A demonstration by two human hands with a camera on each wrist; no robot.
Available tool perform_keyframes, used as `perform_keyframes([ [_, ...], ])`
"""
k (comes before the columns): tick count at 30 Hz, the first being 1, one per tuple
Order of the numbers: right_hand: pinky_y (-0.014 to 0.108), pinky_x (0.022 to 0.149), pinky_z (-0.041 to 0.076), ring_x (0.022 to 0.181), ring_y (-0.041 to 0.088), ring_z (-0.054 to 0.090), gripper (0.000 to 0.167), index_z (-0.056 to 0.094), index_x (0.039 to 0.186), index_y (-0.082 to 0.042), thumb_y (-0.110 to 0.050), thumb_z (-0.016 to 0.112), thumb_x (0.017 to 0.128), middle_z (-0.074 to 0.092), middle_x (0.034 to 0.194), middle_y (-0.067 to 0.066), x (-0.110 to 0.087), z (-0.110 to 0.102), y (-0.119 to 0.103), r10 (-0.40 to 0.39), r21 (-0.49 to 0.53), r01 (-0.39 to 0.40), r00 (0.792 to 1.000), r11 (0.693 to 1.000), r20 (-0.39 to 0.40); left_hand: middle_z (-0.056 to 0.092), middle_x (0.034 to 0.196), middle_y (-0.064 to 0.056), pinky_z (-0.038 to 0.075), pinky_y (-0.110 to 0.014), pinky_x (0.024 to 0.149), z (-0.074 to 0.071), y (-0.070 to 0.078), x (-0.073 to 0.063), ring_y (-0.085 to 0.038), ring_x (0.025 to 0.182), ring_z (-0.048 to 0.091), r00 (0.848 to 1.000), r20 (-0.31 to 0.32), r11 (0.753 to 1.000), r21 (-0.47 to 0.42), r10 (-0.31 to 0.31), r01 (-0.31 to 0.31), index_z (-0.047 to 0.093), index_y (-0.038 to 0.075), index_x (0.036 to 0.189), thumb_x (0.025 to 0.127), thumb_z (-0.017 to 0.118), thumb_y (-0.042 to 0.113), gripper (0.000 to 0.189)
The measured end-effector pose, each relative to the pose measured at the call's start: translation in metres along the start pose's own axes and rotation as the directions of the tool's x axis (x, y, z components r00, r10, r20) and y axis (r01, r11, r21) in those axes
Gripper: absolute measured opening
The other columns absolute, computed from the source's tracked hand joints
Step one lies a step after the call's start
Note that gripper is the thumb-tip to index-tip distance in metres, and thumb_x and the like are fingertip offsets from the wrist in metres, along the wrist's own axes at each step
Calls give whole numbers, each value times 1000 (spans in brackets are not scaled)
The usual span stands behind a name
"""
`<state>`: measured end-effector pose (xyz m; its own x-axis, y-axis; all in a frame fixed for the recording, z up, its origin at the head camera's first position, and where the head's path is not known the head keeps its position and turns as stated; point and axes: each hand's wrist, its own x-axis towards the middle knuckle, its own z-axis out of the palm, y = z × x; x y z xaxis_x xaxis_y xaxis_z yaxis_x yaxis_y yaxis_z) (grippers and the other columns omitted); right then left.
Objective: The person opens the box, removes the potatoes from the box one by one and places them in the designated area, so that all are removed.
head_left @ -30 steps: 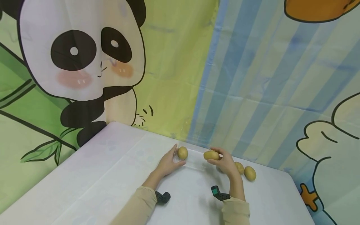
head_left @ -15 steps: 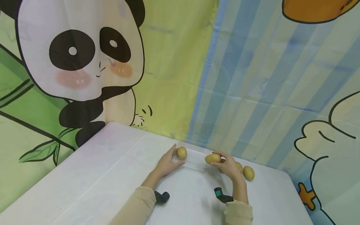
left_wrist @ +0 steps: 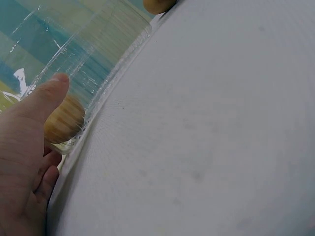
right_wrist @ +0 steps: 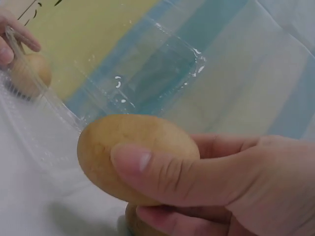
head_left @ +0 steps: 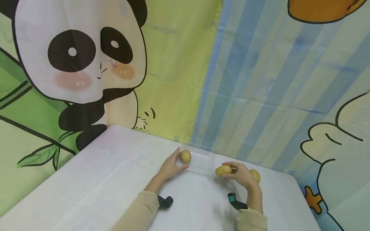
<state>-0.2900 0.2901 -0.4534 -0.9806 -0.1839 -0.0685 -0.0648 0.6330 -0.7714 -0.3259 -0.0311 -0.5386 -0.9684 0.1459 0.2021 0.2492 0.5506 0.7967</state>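
A clear plastic box (head_left: pixel 199 163) lies near the table's back edge, with one potato (head_left: pixel 186 156) inside its left end. My left hand (head_left: pixel 170 168) grips that end, its thumb over the near wall (left_wrist: pixel 54 88) in the left wrist view. Just right of the box, my right hand (head_left: pixel 242 175) pinches another potato (head_left: pixel 223 170) above the table. The right wrist view shows the thumb across this held potato (right_wrist: pixel 106 162). Partly hidden beneath it is a further potato (right_wrist: pixel 134 221).
One more potato (head_left: pixel 255 175) sits on the table behind my right hand. A clear upright panel (right_wrist: pixel 167 54), apparently the box's lid, rises at its back. The white table (head_left: pixel 121 179) meets a printed curtain (head_left: pixel 231 106) there.
My right hand has moved right and nearer to me with the potato, from above the box's right end to beyond it. My left hand keeps its grip on the box.
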Motion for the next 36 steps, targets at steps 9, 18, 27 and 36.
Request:
perform_keyframes([
  [9, 26, 78, 52, 95, 20, 61, 48, 62, 116, -7, -18, 81, 74, 65, 109, 10, -6, -1, 6, -101, 44, 97, 989, 994, 107, 41, 149, -12, 29, -50, 114, 0, -1, -1, -33, 138, 38, 1000, 8, 1000, 8, -17, 17, 19, 12, 153, 77, 72, 54, 101],
  [18, 28, 78, 46, 87, 18, 54, 41, 69, 105, -9, -21, 85, 69, 63, 95, 7, -6, -1, 10, -124, -73, 129, 990, 989, 74, 42, 148, -12, 30, -50, 114, 0, -2, -1, -34, 137, 38, 1000, 1, 1000, 10, -7, 7, 20, 11, 152, 77, 73, 51, 101],
  [27, 27, 78, 43, 95, 20, 42, 52, 70, 109, -4, -28, 87, 66, 44, 90, 8, -8, 1, 14, 17, -91, -16, 1000, 996, 13, 41, 149, -13, 29, -51, 114, 1, -2, 0, -35, 137, 38, 1000, -3, 1000, 4, -9, 9, 20, 12, 152, 77, 73, 52, 101],
  [36, 39, 90, 50, 101, 18, 58, 52, 67, 112, -7, -28, 85, 68, 64, 109, 4, -9, 0, 20, 42, -121, -38, 999, 992, 30, 42, 148, -14, 30, -51, 113, 2, -2, 0, -35, 136, 39, 1000, -7, 1000, -11, 1, -2, 20, 11, 152, 77, 74, 50, 100],
])
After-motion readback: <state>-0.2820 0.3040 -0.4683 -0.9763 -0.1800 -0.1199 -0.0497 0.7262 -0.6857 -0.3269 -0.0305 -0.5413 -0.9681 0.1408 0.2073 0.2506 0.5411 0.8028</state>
